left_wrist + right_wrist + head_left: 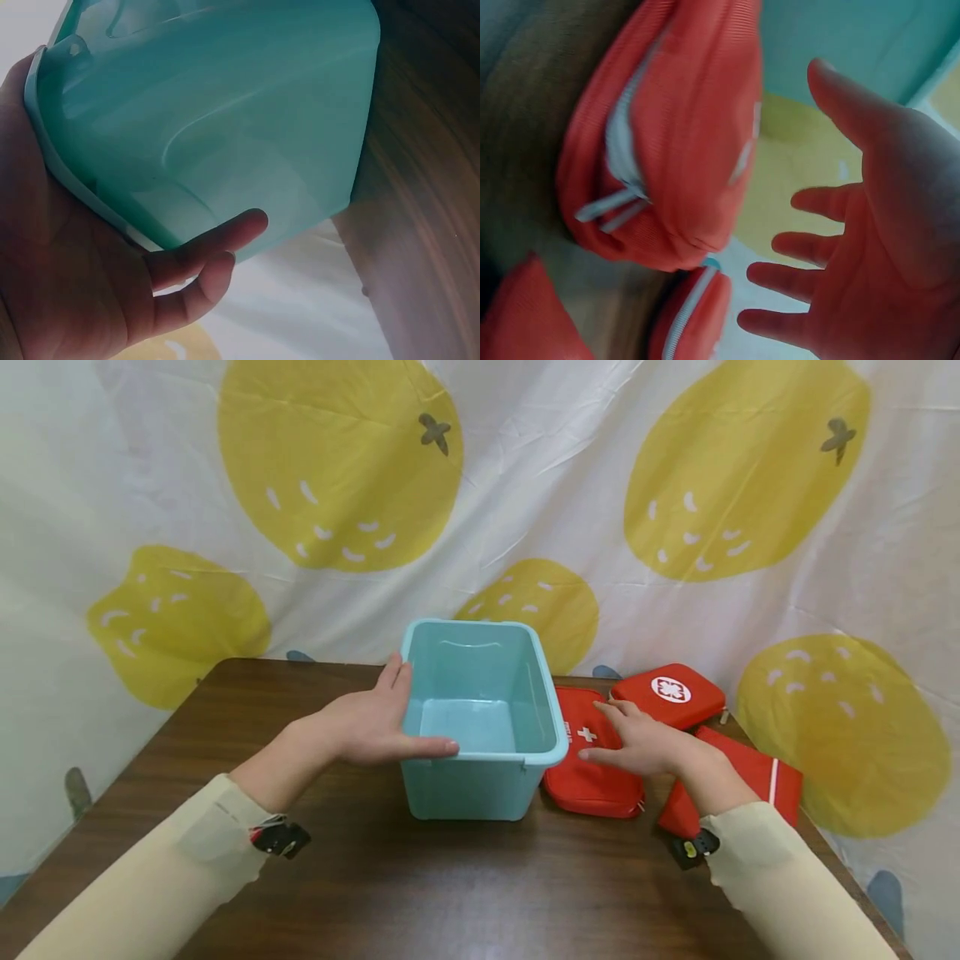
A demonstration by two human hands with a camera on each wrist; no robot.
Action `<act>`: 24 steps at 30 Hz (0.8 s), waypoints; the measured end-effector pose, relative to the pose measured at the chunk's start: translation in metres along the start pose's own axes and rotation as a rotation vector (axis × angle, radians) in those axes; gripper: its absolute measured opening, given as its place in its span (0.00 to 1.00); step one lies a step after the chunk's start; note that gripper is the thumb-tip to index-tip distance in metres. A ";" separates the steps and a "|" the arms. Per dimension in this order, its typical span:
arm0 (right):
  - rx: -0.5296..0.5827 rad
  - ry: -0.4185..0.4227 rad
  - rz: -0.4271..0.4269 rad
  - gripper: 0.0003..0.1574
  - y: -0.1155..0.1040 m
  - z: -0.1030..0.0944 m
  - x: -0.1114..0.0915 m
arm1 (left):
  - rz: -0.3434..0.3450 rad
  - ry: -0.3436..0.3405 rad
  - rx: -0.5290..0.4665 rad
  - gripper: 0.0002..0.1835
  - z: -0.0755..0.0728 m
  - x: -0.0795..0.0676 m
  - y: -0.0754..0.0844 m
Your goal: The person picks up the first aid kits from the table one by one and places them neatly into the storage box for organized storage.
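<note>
My right hand [648, 742], fingers spread and empty, hovers above the red first-aid pouch [581, 735] beside the turquoise bin [465, 787].
My left hand [371, 722] lies straight-fingered against its rim; I'd best pinch the pouch's sides.

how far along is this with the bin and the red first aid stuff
Looks done: the turquoise bin stands upright on the wood-grain table. In hand: the left hand rests on its rim; the right hand, holding nothing, hovers over the white-cross pouch. Probably left: packing that pouch, the round-badge case and the white-striped pouch, as all three lie outside the bin.
</note>
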State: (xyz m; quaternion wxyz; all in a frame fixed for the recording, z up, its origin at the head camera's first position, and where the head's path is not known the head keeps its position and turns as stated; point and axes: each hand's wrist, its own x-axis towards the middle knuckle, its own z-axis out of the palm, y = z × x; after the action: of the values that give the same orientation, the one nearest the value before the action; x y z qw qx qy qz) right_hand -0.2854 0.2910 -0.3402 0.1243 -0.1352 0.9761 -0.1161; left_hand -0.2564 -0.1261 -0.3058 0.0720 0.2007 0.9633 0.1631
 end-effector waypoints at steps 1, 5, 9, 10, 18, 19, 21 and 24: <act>0.010 -0.015 0.001 0.72 0.000 0.003 0.003 | -0.001 0.001 -0.001 0.80 0.000 0.000 0.000; 0.021 -0.046 -0.005 0.72 0.000 0.012 0.012 | -0.006 0.001 -0.006 0.80 0.001 0.000 -0.001; 0.000 -0.066 -0.011 0.70 0.000 0.020 0.018 | -0.008 0.003 -0.003 0.80 0.001 0.000 -0.001; -0.008 -0.074 -0.010 0.69 0.000 0.022 0.019 | -0.007 0.004 -0.002 0.80 0.001 0.000 -0.001; 0.002 -0.104 0.013 0.69 0.001 0.031 0.022 | -0.003 0.005 0.008 0.80 0.001 0.000 -0.001; 0.007 -0.107 0.020 0.69 0.001 0.031 0.022 | -0.004 0.005 0.007 0.80 0.001 0.000 -0.001; 0.013 -0.113 0.029 0.69 0.001 0.032 0.022 | -0.005 0.003 0.004 0.80 0.000 -0.001 -0.001; 0.013 -0.123 0.035 0.69 -0.001 0.032 0.019 | -0.003 0.001 -0.003 0.79 0.001 -0.001 -0.001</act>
State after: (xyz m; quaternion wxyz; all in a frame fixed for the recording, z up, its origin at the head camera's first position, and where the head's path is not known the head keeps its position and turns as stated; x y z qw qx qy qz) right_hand -0.2944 0.2788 -0.3741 0.1869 -0.1243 0.9681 -0.1117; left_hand -0.2558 -0.1271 -0.3066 0.0718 0.1988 0.9635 0.1643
